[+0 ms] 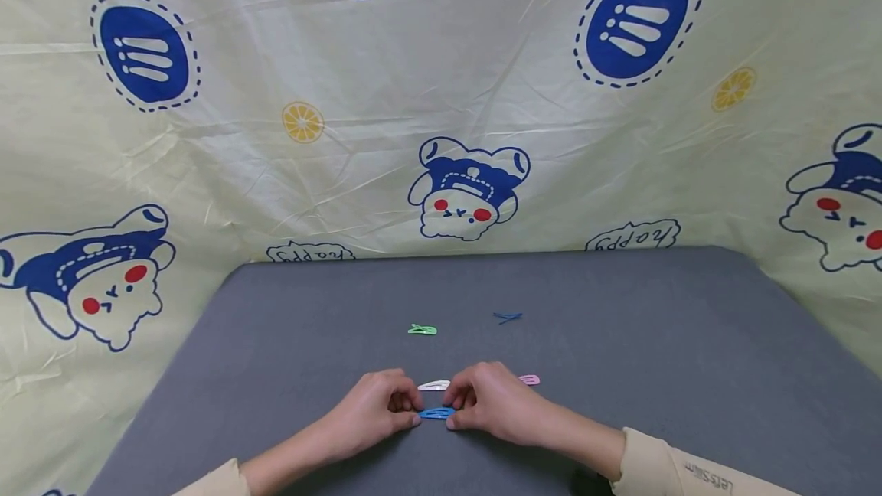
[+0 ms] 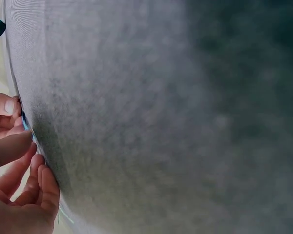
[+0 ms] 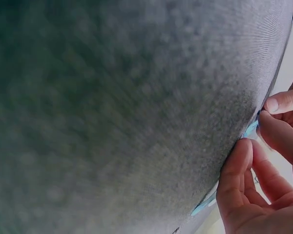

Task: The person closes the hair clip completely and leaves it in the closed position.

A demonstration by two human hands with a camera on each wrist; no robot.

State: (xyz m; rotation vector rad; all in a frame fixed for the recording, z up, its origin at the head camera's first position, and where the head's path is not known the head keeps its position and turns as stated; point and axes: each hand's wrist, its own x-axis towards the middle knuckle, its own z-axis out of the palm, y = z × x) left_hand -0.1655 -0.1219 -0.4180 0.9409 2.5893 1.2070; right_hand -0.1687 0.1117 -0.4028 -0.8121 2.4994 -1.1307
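Note:
A bright blue snap hair clip (image 1: 436,413) lies lengthwise between the two hands, low over the grey table. At its left end, the thumb and fingertips of my left hand (image 1: 379,408) pinch it. My right hand (image 1: 499,404) grips the other end the same way. Just beyond it is a white hair clip (image 1: 434,386), its ends near the fingers of both hands. In the right wrist view, the blue clip (image 3: 251,129) shows as a thin strip between the fingertips. The left wrist view shows only a sliver of it, mostly hidden by the fingers.
Farther back lie a green hair clip (image 1: 423,330) and a dark blue one (image 1: 507,318), both sprung apart. A pink hair clip (image 1: 529,380) shows partly behind the right hand. A printed cloth (image 1: 372,190) hangs behind the grey table (image 1: 310,327).

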